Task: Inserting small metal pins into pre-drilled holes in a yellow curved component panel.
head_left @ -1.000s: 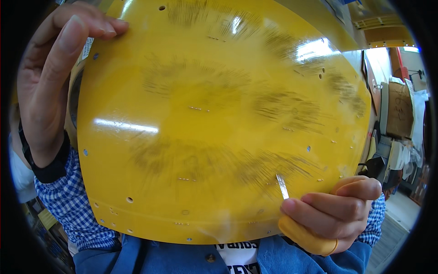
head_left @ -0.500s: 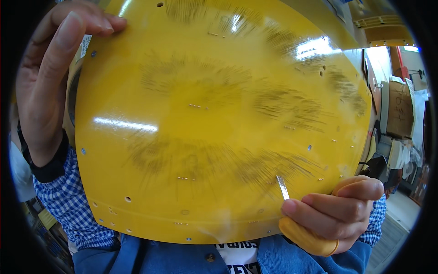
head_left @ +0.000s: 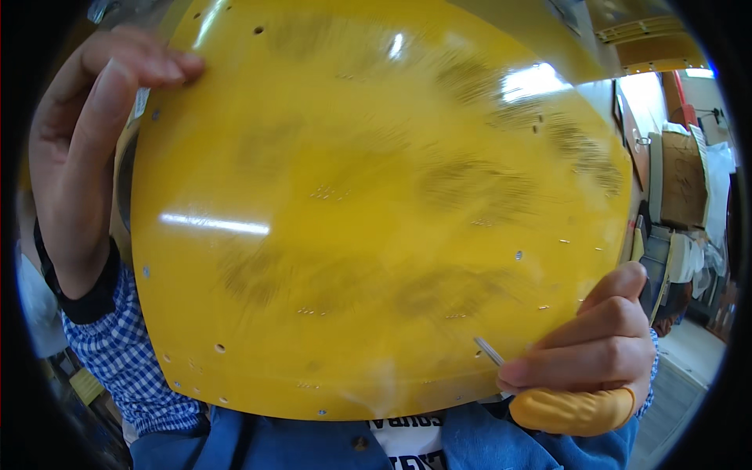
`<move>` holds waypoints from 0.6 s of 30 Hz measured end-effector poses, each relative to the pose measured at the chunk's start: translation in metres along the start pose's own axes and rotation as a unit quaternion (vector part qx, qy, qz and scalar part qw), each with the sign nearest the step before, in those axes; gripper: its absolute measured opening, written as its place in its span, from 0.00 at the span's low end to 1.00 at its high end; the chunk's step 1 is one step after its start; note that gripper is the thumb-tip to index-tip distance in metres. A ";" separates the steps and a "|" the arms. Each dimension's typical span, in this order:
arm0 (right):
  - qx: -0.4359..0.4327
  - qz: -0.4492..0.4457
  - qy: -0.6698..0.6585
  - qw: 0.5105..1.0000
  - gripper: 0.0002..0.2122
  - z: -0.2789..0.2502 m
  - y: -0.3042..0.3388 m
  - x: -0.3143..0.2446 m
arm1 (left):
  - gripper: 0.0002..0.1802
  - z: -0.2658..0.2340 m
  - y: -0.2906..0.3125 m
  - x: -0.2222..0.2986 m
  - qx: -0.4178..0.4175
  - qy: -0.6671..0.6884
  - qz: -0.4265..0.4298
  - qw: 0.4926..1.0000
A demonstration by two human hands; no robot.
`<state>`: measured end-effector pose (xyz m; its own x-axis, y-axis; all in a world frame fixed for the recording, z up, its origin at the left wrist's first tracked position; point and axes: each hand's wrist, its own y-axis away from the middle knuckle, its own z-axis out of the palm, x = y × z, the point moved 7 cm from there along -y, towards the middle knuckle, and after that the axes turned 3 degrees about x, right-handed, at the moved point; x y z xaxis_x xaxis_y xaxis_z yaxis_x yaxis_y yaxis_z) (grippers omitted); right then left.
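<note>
Head view: metal strip [head_left: 489, 352] projects from the right fingers [head_left: 583, 363].

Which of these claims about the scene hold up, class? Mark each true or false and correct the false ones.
1. The left hand is at the upper left of the yellow panel. True.
2. The right hand holds a wooden spoon. False: it holds a thin silvery strip.
3. Dark streaks mark the panel's surface. True.
4. Every right-hand finger is bare. False: one wears an orange-yellow cover.
5. The left sleeve is blue-and-white checked. True.
</note>
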<state>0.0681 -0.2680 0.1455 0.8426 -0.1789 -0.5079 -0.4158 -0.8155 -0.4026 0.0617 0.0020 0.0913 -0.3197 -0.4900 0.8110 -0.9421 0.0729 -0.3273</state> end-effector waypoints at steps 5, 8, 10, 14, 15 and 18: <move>-0.083 0.012 -0.041 0.996 0.02 -0.014 0.016 0.010 | 0.13 0.001 0.000 0.004 0.012 0.007 -0.006 1.000; -0.046 0.019 -0.082 0.995 0.07 -0.037 0.019 0.023 | 0.12 -0.013 0.001 0.016 0.030 -0.036 -0.021 0.999; -0.043 0.006 -0.044 0.998 0.08 -0.045 0.027 0.032 | 0.12 -0.008 0.000 0.006 0.039 -0.019 -0.019 0.999; -0.048 -0.088 0.139 0.985 0.04 -0.047 0.024 0.027 | 0.10 -0.014 0.003 -0.002 0.089 -0.021 -0.042 0.995; -0.041 -0.091 0.137 0.986 0.04 -0.047 0.020 0.029 | 0.10 -0.020 0.003 -0.003 0.114 -0.026 -0.053 0.992; -0.042 -0.187 0.109 0.975 0.05 -0.036 0.014 0.033 | 0.09 -0.025 0.005 -0.007 0.128 -0.049 -0.059 0.989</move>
<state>0.1026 -0.3055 0.1501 0.9865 0.0338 -0.1602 -0.0445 -0.8864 -0.4608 0.0569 0.0276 0.0966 -0.1862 -0.5649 0.8039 -0.9119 -0.2051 -0.3554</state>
